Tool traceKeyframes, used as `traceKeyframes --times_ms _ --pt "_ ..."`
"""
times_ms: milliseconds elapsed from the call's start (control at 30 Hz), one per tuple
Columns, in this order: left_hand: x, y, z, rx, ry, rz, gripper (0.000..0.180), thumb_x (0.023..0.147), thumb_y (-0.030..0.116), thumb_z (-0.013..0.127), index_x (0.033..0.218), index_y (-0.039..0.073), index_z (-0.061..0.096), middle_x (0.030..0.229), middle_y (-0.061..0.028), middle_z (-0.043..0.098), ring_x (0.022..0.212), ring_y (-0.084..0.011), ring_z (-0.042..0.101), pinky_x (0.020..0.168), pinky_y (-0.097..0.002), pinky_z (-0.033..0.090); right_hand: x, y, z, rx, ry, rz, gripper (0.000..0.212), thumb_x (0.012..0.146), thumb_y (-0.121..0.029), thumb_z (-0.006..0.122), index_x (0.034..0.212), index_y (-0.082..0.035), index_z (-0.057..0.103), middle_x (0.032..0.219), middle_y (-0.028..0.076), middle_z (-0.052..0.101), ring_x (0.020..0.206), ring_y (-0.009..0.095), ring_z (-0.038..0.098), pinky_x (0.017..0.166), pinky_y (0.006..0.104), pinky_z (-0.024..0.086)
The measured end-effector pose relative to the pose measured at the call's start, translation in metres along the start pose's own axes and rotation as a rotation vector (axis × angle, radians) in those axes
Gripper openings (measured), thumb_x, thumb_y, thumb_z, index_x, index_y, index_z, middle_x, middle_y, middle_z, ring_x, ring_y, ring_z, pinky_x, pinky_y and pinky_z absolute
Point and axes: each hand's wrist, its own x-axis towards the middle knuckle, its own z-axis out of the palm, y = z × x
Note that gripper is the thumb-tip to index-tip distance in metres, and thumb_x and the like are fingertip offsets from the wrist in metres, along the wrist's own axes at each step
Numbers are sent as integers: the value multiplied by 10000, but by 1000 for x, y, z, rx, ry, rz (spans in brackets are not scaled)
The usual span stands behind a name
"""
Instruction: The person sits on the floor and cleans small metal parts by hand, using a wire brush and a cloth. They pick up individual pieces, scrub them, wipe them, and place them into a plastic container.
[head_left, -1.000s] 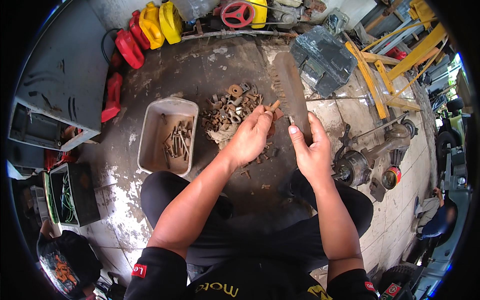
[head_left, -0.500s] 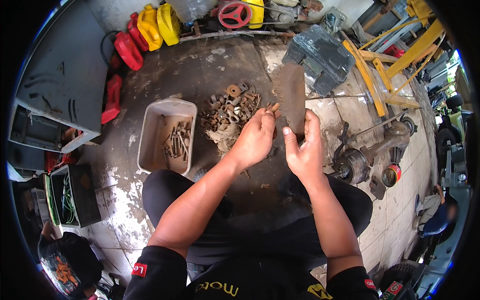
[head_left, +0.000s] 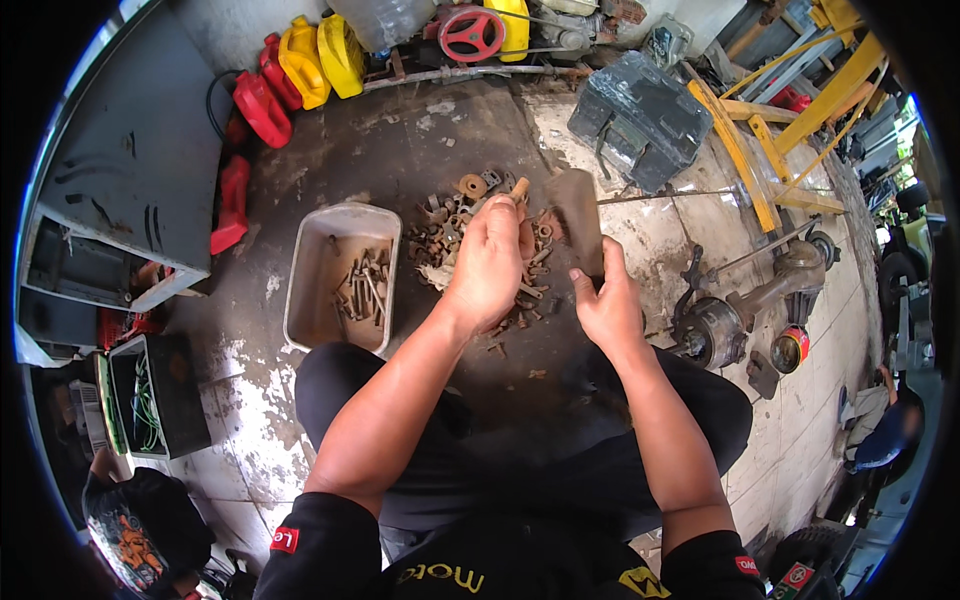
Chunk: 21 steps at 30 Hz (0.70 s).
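Observation:
My left hand [head_left: 488, 262] is closed around a small rusty bolt [head_left: 520, 188], whose end sticks out above the fingers. The rest of it is hidden in the grip. A wide brown brush [head_left: 578, 215], upright with its bristles facing left, is gripped at its lower end by my right hand [head_left: 610, 310]. The bristles are apart from the bolt. Beneath my hands lies a heap of rusty nuts, bolts and washers [head_left: 430, 235] on the floor, partly covered by my left hand. To its left stands a grey rectangular tub [head_left: 290, 300] with several bolts [head_left: 362, 288] in it.
A black toolbox [head_left: 640, 120] stands far right, beside a yellow frame [head_left: 735, 155]. An axle assembly [head_left: 760, 300] lies at right. Red and yellow jerrycans [head_left: 262, 108] line the far left, near a grey cabinet [head_left: 120, 150]. Other people [head_left: 145, 530] are at both edges.
My hands have moved apart slightly. The left has shifted up and left and turned with the bolt; the brush in my right hand has come lower, away from it.

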Motion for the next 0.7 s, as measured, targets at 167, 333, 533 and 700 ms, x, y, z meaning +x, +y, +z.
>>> traceKeyframes --times_ms 167,333,533,700 --pt "-4 -8 12 -46 -27 -99 337 1081 308 282 890 96 462 617 24 377 538 -80 294 466 -267 256 5 -26 -4 315 138 -239 481 919 -89 678 1335 -1 452 1078 258 682 1008 393 696 829 422 535" --pt "-10 -7 11 -29 -124 -201 407 1075 342 284 901 49 506 687 -12 485 622 -106 425 578 -293 401 2 -33 2 137 135 -290 549 884 -55 679 1373 22 444 1165 303 631 1087 465 629 879 463 532" --pt "-1 8 9 -91 55 -16 326 1060 285 292 870 82 463 598 14 351 546 -117 330 537 -304 300 -1 33 16 -49 59 -243 498 901 -60 656 1351 4 451 1088 303 655 984 497 638 803 458 527" --pt "-2 -1 14 -282 -3 -131 331 1067 308 295 880 90 460 596 28 341 540 -103 268 527 -298 240 -1 1 2 162 71 -67 505 898 -73 674 1341 10 448 1093 306 653 1008 445 675 817 459 537"
